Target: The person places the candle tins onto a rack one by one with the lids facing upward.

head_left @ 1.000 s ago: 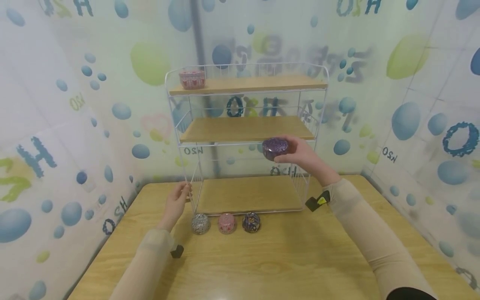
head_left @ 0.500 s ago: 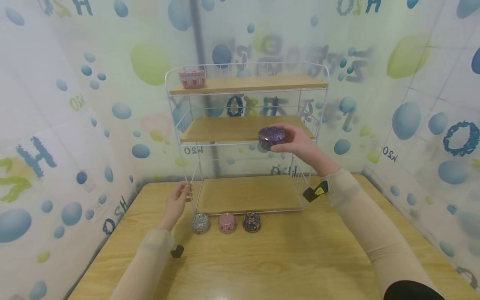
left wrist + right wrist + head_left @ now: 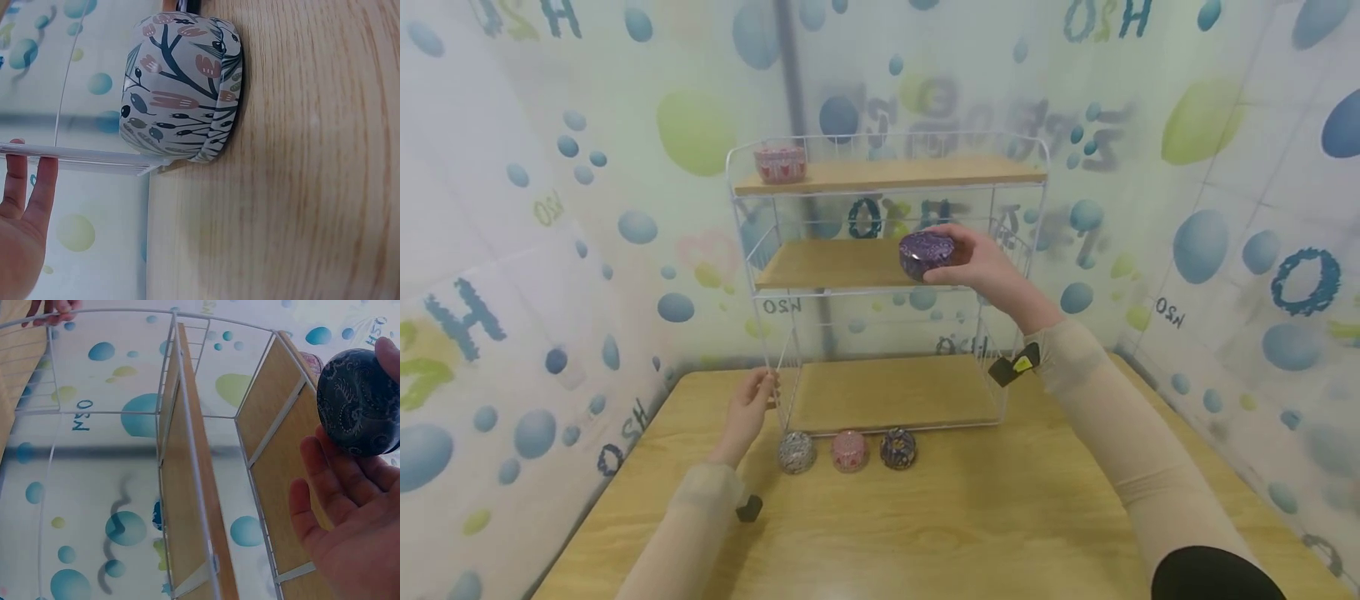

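Note:
My right hand (image 3: 977, 265) pinches a round purple patterned tin (image 3: 925, 256) between thumb and fingers, in front of the middle shelf (image 3: 835, 262) of a white wire rack (image 3: 760, 333). The right wrist view shows the same tin (image 3: 359, 403) looking dark, with swirling ornament. At the rack's lower left, my left hand (image 3: 750, 408) holds the front post; in the left wrist view its fingers (image 3: 40, 194) bend over the white wire. A white tin with a flower print (image 3: 181, 87) stands near that hand.
A pink heart-patterned tin (image 3: 781, 165) sits at the left of the top shelf (image 3: 910, 173). Before the bottom shelf (image 3: 895, 392), a grey-white tin (image 3: 797, 452), a pink tin (image 3: 849, 452) and a dark flowered tin (image 3: 898, 449) stand in a row on the wooden table (image 3: 880, 533).
My right hand has lifted the purple tin and moved it left, from below the middle shelf's front edge to in front of that shelf. The left hand stays on the rack's post.

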`<state>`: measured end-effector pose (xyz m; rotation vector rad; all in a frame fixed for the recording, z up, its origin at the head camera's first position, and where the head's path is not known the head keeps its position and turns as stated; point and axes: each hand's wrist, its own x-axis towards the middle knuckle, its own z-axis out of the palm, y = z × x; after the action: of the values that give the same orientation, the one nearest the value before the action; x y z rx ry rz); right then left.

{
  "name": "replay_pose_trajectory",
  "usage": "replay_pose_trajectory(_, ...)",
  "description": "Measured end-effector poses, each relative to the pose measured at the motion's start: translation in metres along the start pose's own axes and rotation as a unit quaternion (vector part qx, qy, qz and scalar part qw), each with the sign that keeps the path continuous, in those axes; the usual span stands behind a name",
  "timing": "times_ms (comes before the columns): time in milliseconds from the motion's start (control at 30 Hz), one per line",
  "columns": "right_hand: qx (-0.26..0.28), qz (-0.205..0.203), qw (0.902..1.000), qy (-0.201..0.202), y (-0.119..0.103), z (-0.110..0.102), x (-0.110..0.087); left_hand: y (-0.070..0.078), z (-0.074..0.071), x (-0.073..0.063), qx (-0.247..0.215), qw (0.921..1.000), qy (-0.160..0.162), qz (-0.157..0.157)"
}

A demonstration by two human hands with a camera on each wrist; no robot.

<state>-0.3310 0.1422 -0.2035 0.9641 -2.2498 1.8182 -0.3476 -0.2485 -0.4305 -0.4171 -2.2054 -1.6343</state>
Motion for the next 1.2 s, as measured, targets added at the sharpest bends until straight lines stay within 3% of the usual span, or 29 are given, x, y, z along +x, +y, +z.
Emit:
replay_pose_trajectory(267, -0.015, -0.007, 0.9998, 0.010, -0.009, 0.006, 0.007, 0.000, 0.000, -0.004, 0.011, 0.9999, -0.003, -0.008)
replay_pose_trajectory(1033, -0.037, -0.010, 0.9989, 0.027, -0.038, 0.019, 0.038, 0.001, 0.000, 0.000, 0.002, 1.0000, 0.002, 0.002)
replay_pose_trajectory(1200, -0.046, -0.011, 0.9985, 0.028, -0.042, 0.019, 0.042, 0.007, -0.001, -0.001, -0.006, 1.0000, -0.004, -0.005)
